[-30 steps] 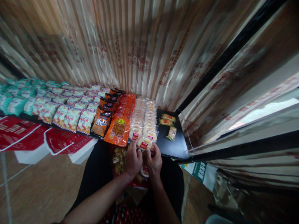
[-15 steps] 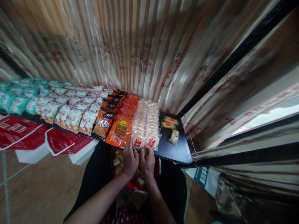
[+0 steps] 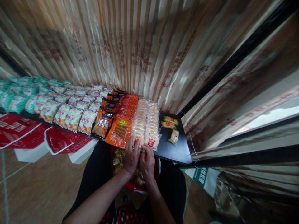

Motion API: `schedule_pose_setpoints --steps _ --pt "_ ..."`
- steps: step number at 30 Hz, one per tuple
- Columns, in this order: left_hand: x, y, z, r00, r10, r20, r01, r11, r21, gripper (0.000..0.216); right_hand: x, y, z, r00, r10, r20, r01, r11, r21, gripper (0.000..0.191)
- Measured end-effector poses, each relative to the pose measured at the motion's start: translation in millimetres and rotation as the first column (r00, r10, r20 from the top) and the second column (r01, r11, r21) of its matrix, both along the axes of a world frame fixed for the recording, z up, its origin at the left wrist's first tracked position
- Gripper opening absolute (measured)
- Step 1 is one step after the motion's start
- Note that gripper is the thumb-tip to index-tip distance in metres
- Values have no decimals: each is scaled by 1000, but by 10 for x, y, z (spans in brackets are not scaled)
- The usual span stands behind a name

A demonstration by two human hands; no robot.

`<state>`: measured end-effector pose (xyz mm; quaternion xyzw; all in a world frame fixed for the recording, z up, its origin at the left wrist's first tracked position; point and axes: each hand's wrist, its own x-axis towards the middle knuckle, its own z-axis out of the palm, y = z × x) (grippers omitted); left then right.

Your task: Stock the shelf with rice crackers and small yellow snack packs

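Note:
Two rows of clear-wrapped white rice crackers (image 3: 153,124) stand on a black shelf (image 3: 173,152), each front packet bearing a red label. My left hand (image 3: 131,157) holds the lower edge of the front left rice cracker packet (image 3: 139,136), its fingers reaching up over the label. Close beside it, my right hand (image 3: 147,158) is closed, thumb and fingers pinched at the lower edge of the front right rice cracker packet (image 3: 153,141). Below both hands, between the knees, sits a red basket (image 3: 156,171) with small wrapped snacks (image 3: 118,160) in it. My forearms and hands partly hide it.
Left of the crackers lie orange snack bags (image 3: 120,132), black-and-orange bags (image 3: 102,123), white bags (image 3: 87,121) and green bags (image 3: 18,102). Three small yellow packets (image 3: 174,137) lie at the right. Red baskets (image 3: 63,141) stand below left. A striped curtain (image 3: 130,46) hangs behind.
My left hand's fingers have shifted slightly up over the front left packet, covering part of its label. My right hand stays almost where it was.

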<state>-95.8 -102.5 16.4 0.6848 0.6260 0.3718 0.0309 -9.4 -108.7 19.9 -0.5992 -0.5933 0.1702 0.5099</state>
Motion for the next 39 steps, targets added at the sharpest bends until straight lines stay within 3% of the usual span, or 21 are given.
schedule_pose_setpoints --steps 3,9,17,26,39 --pt "7 21 -26 999 -2 -35 4 998 60 38 55 -16 16 998 -34 50 32 999 41 26" --pt "32 42 29 997 44 -64 -36 992 122 34 349 221 49 921 -253 295 208 962 177 34" --pt "77 76 18 991 101 -83 -88 985 146 32 438 594 24 818 -131 560 85 991 108 44" --pt "95 143 17 993 96 -74 -86 988 132 30 455 682 -7 811 -47 583 -33 992 125 44" --pt "77 225 -20 998 46 -33 -43 995 91 29 451 726 -36 831 -70 552 7 993 115 45"
